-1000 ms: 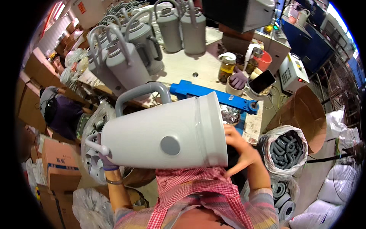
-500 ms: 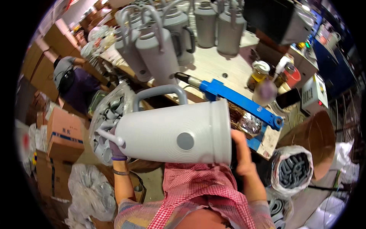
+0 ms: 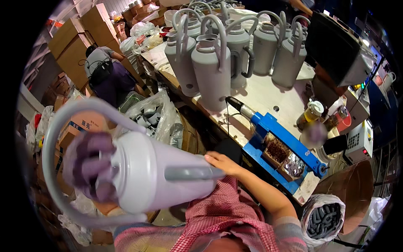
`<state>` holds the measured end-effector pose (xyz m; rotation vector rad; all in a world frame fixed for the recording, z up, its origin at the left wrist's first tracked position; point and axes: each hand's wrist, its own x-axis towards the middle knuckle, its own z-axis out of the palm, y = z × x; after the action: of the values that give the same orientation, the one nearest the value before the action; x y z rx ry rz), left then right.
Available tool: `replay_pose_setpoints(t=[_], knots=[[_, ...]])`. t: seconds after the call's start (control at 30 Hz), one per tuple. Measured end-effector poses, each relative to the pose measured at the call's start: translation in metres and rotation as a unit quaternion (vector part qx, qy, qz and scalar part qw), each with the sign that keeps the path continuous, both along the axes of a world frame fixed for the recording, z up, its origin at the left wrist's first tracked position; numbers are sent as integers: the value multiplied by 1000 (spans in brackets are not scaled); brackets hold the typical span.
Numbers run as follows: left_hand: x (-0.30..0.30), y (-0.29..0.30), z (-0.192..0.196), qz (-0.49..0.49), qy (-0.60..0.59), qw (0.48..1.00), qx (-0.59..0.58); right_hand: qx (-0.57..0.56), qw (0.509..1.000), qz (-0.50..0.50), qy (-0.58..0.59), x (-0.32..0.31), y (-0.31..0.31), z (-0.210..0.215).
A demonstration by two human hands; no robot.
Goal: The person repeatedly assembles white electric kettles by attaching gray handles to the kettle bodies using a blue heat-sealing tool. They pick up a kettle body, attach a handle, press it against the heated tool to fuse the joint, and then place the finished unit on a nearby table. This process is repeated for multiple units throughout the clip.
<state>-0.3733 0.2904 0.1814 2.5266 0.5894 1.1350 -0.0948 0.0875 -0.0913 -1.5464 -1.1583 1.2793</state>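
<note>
A large light-grey insulated jug [image 3: 168, 194] lies tilted across my front, its neck to the left and its base to the right. In a purple glove, my left hand [image 3: 90, 166] grips the neck, blurred by motion. Round that hand loops the jug's big carrying handle [image 3: 52, 138]. A darker grey side handle [image 3: 191, 173] faces up on the body. My bare right hand [image 3: 222, 163] holds the base end, with part of its grip hidden behind the jug. Several similar grey jugs [image 3: 211, 75] stand upright on the table, ahead of me.
Right of centre on the white table [image 3: 260, 94] is a blue clamp-like tool [image 3: 289, 140] beside small boxes of parts. Jars [image 3: 310, 113] stand beyond it. Bags of grey parts [image 3: 323, 220] flank me. Another person [image 3: 107, 75] bends among cartons at the left.
The jug has swung left and turned, so its side handle now faces me and its neck points lower left. My right hand has shifted left with the base. The view has moved too.
</note>
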Motion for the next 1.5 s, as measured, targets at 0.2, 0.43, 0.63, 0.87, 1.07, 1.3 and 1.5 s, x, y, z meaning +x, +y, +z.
replay_pose_setpoints(t=[0.2, 0.43, 0.63, 0.87, 1.07, 1.3, 1.5], knots=[[61, 50, 37, 20, 85, 982, 166, 212, 943, -251, -52, 74, 9, 134], [170, 180, -34, -62, -37, 985, 154, 181, 910, -277, -248, 204, 78, 108], [240, 186, -46, -8, -107, 980, 165, 60, 923, -262, -275, 231, 150, 69], [284, 220, -41, 7, -108, 984, 142, 109, 918, -254, -284, 243, 221, 41], [328, 261, -40, 15, -105, 986, 130, 125, 915, -245, -294, 292, 266, 34], [317, 332, -64, 29, -96, 971, 218, -32, 941, -75, -328, 335, 280, 105], [302, 344, -74, 45, -337, 928, 155, 290, 457, -597, -592, 458, 176, 175]])
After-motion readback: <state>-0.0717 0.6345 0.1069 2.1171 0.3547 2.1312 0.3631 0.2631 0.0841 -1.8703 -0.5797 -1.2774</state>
